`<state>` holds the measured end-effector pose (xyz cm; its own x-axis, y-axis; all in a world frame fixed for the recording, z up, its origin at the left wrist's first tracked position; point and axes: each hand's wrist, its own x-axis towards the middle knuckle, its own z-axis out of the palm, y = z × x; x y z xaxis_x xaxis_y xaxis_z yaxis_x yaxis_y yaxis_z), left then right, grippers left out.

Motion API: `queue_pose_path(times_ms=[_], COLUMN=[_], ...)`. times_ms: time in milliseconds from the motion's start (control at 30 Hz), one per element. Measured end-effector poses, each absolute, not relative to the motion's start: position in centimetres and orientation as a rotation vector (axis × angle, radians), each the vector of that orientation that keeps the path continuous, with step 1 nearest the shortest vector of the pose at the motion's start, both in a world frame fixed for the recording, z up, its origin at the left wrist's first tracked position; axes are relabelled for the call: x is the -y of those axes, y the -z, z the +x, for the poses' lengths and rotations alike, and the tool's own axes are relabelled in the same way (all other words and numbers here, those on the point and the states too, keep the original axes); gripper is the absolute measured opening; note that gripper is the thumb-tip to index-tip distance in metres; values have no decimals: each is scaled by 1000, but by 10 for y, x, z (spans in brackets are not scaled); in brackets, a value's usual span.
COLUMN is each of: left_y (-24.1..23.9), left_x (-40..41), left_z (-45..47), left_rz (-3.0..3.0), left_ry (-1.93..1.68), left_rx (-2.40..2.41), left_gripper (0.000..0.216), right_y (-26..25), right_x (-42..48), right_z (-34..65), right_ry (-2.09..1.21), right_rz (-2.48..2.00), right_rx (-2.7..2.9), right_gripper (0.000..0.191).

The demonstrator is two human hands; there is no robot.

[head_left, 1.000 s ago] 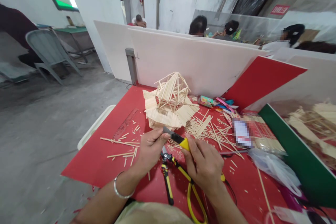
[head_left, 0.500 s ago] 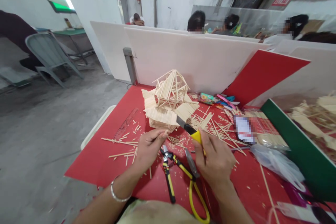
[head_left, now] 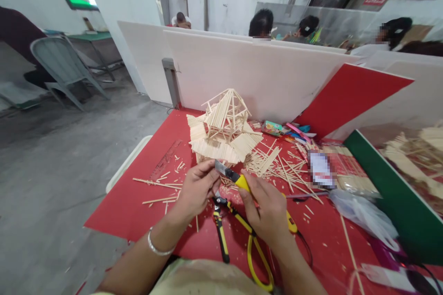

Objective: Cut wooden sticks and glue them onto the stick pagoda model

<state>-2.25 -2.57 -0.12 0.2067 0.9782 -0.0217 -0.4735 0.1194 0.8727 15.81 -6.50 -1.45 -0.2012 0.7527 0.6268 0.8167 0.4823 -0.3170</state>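
While right hand grips one yellow-handled knife, left hand pinches closed, contents unclear.

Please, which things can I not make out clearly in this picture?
Head view:
Anything pinched by the left hand: hidden by its fingers and the yellow-and-black knife with grey metal blade.
The knife's handle end: covered by the right hand.
Print on the white-faced rectangular item: pixelated.
Head of the dark-clothed person: cut off at left edge.

Stick model blocks ahead (left passable)
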Motion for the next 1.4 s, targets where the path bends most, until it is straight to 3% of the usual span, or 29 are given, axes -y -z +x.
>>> queue_pose_path(times_ms=[233,367,633,900,1033,1200,1400], left_y=[4,8,10,20,11,5,14], left_x=[26,26,31,32,31,30,29], left_z=[-25,-24,-21,-27,-30,-26,-26], left_rz=[993,1146,1237,1158,1175,1150,1088], left_ry=[-1226,-1342,-1439,-1515,-1408,-1317,-1293], left_rx=[-746,-895,-1015,-1056,-955,-854,-882], left_gripper=[30,20,19,24,34,37,37], right_y=[17,19,20,7,-12,8,17], right_x=[62,63,70,62,67,73,69], right_z=[160,160,154,182,170,153,155], right_ry=[90,141,495,699,473,217,225], right_rz=[-1281,-1231,-1278,-1512,-1263,-1234,-1244], right_rx=[1980,1971,1984,1616,1807,1933,1958], right_gripper=[44,46,57,48,50,49,49])
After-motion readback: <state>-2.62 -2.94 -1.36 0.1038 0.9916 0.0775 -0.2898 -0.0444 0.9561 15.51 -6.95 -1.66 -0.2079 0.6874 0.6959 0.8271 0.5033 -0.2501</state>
